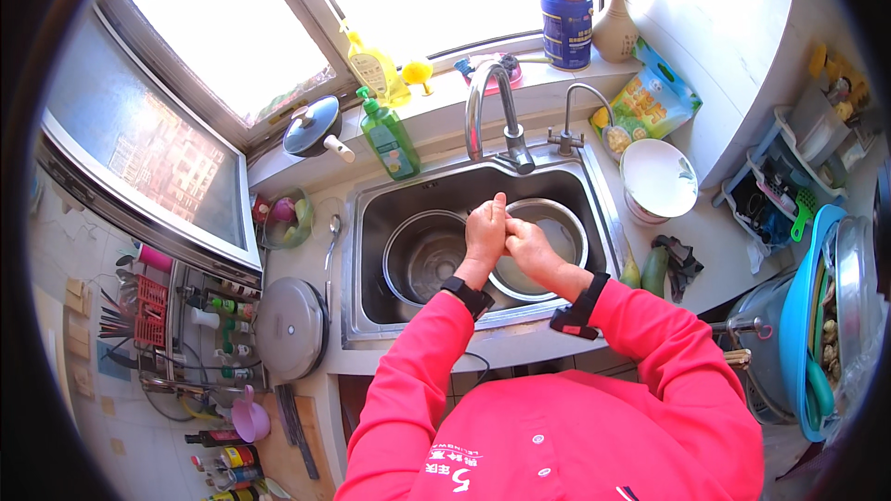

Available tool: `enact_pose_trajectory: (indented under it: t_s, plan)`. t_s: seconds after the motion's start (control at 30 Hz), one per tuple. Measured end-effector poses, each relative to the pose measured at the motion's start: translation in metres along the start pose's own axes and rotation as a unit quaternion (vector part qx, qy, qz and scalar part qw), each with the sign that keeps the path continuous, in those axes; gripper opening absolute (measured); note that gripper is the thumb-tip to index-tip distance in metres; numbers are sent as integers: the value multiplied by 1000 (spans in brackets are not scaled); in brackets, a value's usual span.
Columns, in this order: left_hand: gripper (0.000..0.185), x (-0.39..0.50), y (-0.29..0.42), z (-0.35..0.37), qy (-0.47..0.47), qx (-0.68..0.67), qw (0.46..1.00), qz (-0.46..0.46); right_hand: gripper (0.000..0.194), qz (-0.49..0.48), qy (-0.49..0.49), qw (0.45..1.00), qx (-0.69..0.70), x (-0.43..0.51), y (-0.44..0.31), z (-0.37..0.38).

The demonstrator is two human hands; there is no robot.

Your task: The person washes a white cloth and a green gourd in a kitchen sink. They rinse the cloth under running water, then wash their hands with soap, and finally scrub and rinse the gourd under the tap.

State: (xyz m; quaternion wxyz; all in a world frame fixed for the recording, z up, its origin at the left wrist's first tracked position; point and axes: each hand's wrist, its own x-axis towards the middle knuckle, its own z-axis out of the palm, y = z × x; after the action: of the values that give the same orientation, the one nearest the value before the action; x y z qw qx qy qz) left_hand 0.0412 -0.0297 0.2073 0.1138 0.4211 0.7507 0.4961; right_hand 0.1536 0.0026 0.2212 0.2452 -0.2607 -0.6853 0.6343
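My left hand and my right hand are pressed together above the sink. The left thumb points up, and the right fingers tuck in against the left palm. Whether anything small lies between them is hidden. Below and to the left, a deep metal pot stands in the basin. Under my right hand is a round metal bowl with cloudy liquid in it. The curved faucet rises behind the basin, its spout just beyond my fingertips. No stream of water can be made out.
A green pump bottle stands behind the sink's left corner. Left are a spoon, a grey round lid and a knife on a cutting board. A white bowl and green vegetables sit right. An open window sash juts inward.
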Motion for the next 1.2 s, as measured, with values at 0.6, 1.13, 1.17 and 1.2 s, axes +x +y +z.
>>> enact_pose_trajectory:
  t_s: [0.6,1.13,1.17,1.2]
  plan:
    - [58,-6,4,18,-422,85,887,-169,50,-83,-244,536,-804,-10,47,25]
    - [49,-1,-34,34,-413,209,886,-8,50,-40,-181,678,-711,16,40,16]
    - [50,-3,-30,33,-407,206,890,-13,51,-16,-189,678,-710,17,39,14]
    - [50,-5,-25,34,-396,256,882,-6,52,7,-195,677,-710,18,38,11]
